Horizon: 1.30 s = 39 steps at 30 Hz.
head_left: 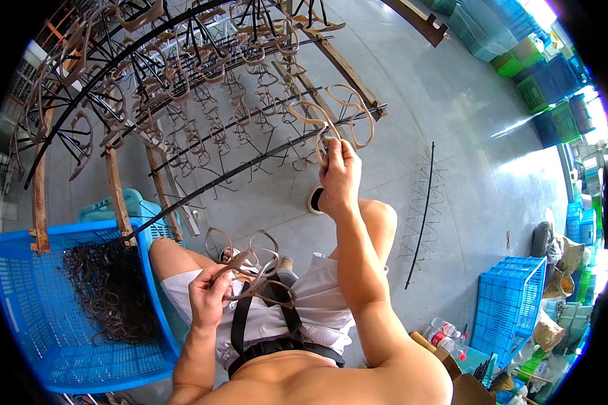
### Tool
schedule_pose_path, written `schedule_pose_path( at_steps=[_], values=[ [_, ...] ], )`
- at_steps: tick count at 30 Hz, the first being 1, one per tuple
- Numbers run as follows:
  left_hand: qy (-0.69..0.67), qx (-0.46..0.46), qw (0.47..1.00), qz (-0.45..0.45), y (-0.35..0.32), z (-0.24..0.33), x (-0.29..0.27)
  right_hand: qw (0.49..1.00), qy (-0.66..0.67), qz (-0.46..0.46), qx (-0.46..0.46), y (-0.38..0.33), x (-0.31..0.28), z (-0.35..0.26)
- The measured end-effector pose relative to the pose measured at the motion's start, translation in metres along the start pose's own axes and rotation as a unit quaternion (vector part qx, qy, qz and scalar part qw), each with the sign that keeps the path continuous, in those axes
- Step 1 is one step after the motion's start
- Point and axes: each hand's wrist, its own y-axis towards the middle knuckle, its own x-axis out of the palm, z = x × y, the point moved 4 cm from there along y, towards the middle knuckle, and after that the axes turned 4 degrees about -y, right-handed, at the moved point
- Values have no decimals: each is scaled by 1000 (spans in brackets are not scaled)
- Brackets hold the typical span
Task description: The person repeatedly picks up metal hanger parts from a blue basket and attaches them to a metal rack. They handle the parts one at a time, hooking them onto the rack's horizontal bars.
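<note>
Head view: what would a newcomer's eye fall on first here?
Probably the rack, hung with eyeglass-shaped frames across the upper left. Near centre, the right hand holds a pale frame; lower, the left hand holds brown frames. A blue basket, lower left, contains a dark tangled pile.

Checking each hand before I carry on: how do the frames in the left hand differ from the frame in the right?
The frames in the left hand look greyish brown; the right hand's frame looks paler tan.
The left's sit low, over the white shorts; the right's is raised by the dark bar.
Both have open, rounded loops.
</note>
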Motion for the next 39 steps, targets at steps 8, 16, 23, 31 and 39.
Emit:
schedule_pose_path(
  at_steps=[8, 16, 23, 31, 39],
  values=[
    [-7, -2, 1000, 12, -1, 0, -2, 998, -14, -57, -6, 17, -8, 3],
    [3, 7, 1000, 9, 0, 1, 1, 998, 17, -68, -5, 18, -5, 7],
    [-2, -5, 1000, 12, 0, 0, 0, 996, -37, -77, -6, 13, 0, 9],
    [-3, 1, 1000, 12, -2, 2, -1, 997, -39, -56, -22, 5, 11, 11],
    [-22, 8, 1000, 10, -3, 0, -12, 997, -44, -67, -18, 22, -9, 2]
  ],
)
